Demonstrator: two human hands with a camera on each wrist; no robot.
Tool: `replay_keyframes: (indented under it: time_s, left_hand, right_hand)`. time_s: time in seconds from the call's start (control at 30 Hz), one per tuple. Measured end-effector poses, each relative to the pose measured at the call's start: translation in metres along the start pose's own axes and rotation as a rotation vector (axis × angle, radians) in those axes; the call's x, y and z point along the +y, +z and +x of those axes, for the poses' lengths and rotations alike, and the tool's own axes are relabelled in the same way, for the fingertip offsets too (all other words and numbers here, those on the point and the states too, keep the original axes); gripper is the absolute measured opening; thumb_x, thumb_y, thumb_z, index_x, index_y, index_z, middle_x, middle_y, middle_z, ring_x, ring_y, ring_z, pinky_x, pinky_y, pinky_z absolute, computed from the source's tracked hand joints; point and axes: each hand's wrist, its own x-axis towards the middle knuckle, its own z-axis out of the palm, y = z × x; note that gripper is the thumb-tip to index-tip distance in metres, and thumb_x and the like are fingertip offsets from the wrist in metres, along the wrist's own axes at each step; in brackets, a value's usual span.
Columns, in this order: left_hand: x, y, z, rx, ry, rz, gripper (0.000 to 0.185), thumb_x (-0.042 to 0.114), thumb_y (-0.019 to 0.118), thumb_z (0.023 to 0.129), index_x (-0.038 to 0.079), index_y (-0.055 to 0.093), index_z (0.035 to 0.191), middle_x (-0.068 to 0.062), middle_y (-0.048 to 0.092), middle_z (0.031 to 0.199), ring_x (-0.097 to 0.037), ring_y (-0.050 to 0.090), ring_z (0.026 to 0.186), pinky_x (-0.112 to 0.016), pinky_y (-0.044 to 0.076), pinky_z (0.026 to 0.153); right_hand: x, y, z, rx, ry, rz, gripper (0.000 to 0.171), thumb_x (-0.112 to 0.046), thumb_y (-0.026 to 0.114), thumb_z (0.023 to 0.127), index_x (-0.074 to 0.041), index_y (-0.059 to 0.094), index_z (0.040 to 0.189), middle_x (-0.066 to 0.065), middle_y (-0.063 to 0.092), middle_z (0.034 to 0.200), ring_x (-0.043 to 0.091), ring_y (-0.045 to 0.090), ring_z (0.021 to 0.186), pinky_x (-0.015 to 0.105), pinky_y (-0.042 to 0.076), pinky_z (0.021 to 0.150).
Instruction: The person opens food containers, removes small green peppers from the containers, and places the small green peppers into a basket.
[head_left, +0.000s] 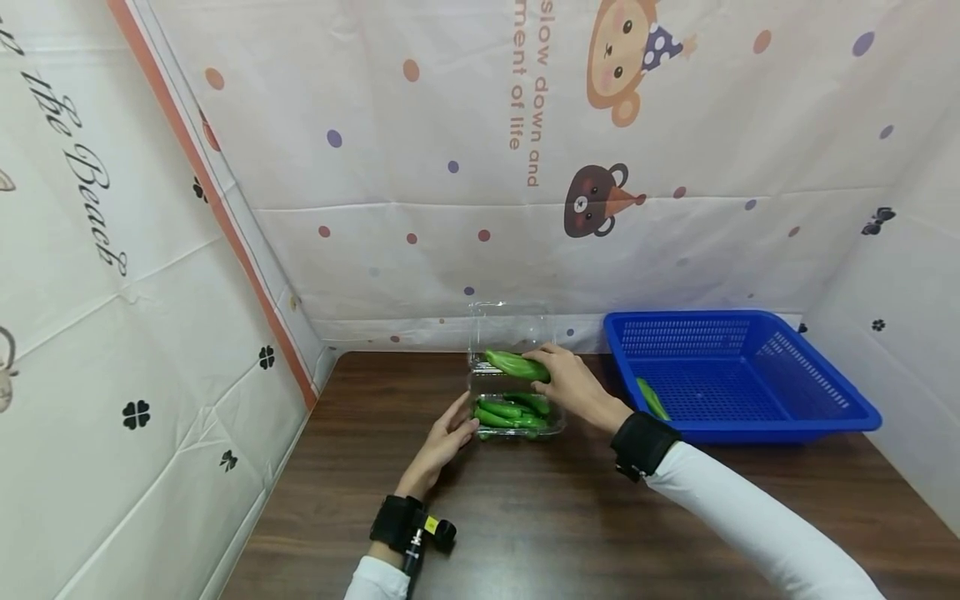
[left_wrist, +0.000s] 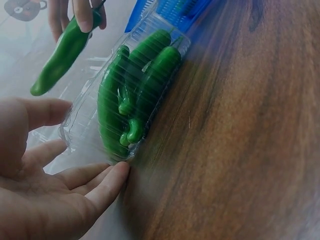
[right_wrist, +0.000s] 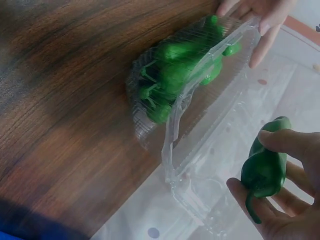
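My right hand (head_left: 576, 385) pinches a long green pepper (head_left: 512, 364) between thumb and fingers, above a clear plastic clamshell box (head_left: 558, 427). The stem of this pepper hangs down past the fingers in the right wrist view. Several green peppers (left_wrist: 150, 65) lie side by side in the base of the box, whose see-through lid (head_left: 510, 323) stands raised at the back. At the left end of the box, my left hand (head_left: 441, 446) rests its extended fingertips against the plastic; in the left wrist view, the thumb is near the rim and other fingers are lower.
On the right of the brown wooden table (head_left: 570, 517) stands a blue plastic basket (head_left: 750, 432) with slotted walls. One green pepper (head_left: 651, 398) lies inside its left end. A printed white cloth (head_left: 420, 183) hangs close behind the table, with more cloth at both sides.
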Motion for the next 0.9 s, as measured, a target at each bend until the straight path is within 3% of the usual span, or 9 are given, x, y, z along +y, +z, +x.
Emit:
replay_keyframes:
  time_s: [0.9]
  left_hand:
    - [-0.001,0.000,0.003,0.005,0.001,-0.017,0.066,0.020,0.057,0.106,0.018,0.026,0.164,-0.031,0.028,0.163,-0.045,0.039,0.147,-0.055,0.038,0.121]
  right_hand:
    - [0.004,-0.029,-0.001,0.093,-0.022,-0.031,0.048,-0.008,0.081,0.087,-0.006,0.065,0.132,0.017,0.067,0.125,0.033,0.071,0.102,0.047,0.062,0.080]
